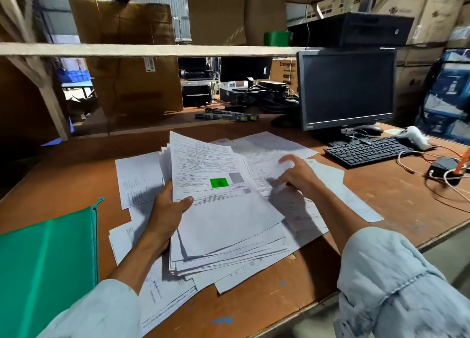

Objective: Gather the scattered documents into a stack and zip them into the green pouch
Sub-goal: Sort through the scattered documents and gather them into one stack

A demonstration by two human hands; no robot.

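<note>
My left hand [166, 211] grips a thick stack of white documents [223, 210] by its left edge, thumb on the top sheet, which carries a green label. The stack is tilted above the wooden desk [76, 175]. Loose sheets [138, 177] lie scattered under and around it, some to the left, some at the front. My right hand [296, 176] reaches onto sheets [269, 147] at the right, fingers curled and blurred; whether it pinches one I cannot tell. The green pouch [48, 261] lies flat at the desk's left front, its zip along the right edge.
A black monitor [347, 91] and keyboard [366, 150] stand at the back right, with a white handheld scanner [413, 136], a black adapter [443, 171] and tangled cables. A shelf board [152, 49] crosses overhead. Cardboard boxes [132, 58] stand behind the desk.
</note>
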